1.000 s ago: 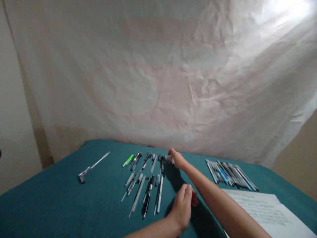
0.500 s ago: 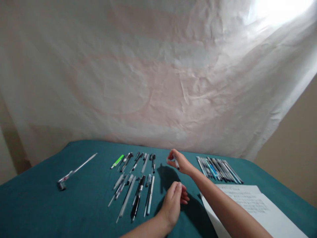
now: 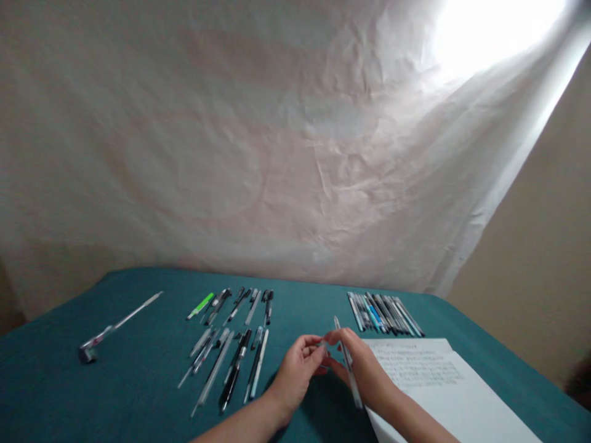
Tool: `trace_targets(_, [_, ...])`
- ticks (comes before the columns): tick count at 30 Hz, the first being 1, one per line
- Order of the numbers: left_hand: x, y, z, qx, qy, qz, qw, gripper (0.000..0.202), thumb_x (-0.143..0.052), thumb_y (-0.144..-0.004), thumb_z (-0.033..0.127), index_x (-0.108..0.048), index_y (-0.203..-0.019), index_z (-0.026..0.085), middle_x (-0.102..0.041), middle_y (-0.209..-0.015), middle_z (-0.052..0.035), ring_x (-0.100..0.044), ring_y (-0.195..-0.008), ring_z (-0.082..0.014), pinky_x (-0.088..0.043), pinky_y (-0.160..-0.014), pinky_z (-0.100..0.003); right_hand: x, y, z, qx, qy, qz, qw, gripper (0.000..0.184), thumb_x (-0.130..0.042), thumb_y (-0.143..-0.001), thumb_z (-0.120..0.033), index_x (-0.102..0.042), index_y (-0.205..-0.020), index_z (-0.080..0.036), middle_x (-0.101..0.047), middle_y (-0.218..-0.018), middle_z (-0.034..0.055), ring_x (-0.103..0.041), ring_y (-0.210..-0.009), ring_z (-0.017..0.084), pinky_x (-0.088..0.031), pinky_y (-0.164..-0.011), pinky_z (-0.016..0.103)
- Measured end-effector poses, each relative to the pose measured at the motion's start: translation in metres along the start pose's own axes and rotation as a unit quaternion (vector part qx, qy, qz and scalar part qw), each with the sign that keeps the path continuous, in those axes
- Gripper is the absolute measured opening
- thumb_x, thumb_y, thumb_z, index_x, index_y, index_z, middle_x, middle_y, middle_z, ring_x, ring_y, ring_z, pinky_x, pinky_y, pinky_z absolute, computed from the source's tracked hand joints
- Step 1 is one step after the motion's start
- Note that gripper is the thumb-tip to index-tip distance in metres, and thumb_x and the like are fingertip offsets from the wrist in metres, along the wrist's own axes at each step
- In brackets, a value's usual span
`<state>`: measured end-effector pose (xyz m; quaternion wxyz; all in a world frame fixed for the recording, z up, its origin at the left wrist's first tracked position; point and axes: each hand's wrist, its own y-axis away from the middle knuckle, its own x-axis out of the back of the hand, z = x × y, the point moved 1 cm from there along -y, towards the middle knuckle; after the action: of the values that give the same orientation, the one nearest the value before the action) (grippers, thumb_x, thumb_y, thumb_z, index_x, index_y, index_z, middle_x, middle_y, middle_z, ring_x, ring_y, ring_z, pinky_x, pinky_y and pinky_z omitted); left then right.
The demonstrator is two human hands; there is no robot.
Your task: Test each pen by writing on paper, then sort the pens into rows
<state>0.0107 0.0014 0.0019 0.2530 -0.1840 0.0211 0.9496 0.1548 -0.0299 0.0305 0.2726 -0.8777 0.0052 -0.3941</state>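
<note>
My right hand (image 3: 360,363) holds a pen (image 3: 351,375) with a clear barrel, which rests across the fingers with its tip end pointing up and away. The fingertips of my left hand (image 3: 300,369) meet those of the right just left of that pen. Between them sits a small clear piece (image 3: 324,352), partly hidden by the fingers; its kind cannot be made out. On the cloth left of my hands lie disassembled pens in two rows, among them a black pen (image 3: 234,372) and a pale blue pen (image 3: 260,364).
A row of pens (image 3: 385,315) lies side by side at the back right. Handwritten sheets of paper (image 3: 466,400) lie beside my right forearm. A green highlighter (image 3: 200,306) ends the back row of parts. Far left is a long thin rod with a dark end (image 3: 120,326).
My right hand has come back toward me with the pen and met my left hand. The left fingers have closed in a pinch. The view has turned slightly right.
</note>
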Motion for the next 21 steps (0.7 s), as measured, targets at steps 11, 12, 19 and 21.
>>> trace_targets(11, [0.006,-0.005,-0.004,0.012,0.057,0.044,0.997,0.035,-0.062,-0.070,0.034,-0.052,-0.097,0.014,-0.060,-0.079,-0.0042,-0.057,-0.072,-0.0120,-0.044,-0.070,-0.025,-0.018,0.014,0.004,0.056,-0.001,0.095,0.994,0.024,-0.048,-0.077,-0.022,-0.044,-0.100,-0.021,-0.050,-0.095,0.0073,-0.052,-0.086,0.019,-0.044,-0.074,0.032])
trace_targets(12, [0.006,-0.005,-0.003,0.015,0.076,0.052,0.996,0.034,-0.062,-0.070,0.033,-0.052,-0.096,0.014,-0.061,-0.079,-0.0047,-0.058,-0.072,-0.0117,-0.044,-0.071,-0.026,-0.017,0.016,0.003,0.068,0.003,0.087,0.994,0.023,-0.044,-0.079,-0.025,-0.044,-0.101,-0.021,-0.050,-0.091,0.0068,-0.053,-0.082,0.019,-0.044,-0.070,0.031])
trace_targets(19, [0.012,-0.009,-0.007,0.036,0.178,0.107,0.978,0.026,-0.063,-0.071,0.029,-0.050,-0.088,0.014,-0.061,-0.078,-0.0049,-0.059,-0.070,-0.0103,-0.046,-0.071,-0.024,-0.018,0.026,-0.004,0.156,0.101,0.047,0.981,0.025,-0.040,-0.078,-0.016,-0.048,-0.101,-0.021,-0.048,-0.069,0.0013,-0.050,-0.058,0.014,-0.038,-0.053,0.025])
trace_targets(21, [0.013,-0.010,-0.008,0.029,0.184,0.102,0.977,0.026,-0.062,-0.071,0.029,-0.050,-0.088,0.014,-0.062,-0.077,-0.0052,-0.059,-0.072,-0.0110,-0.046,-0.072,-0.024,-0.021,0.025,-0.005,0.138,0.098,0.053,0.984,0.016,-0.043,-0.076,-0.013,-0.047,-0.090,-0.021,-0.046,-0.062,-0.0014,-0.048,-0.052,0.012,-0.036,-0.049,0.023])
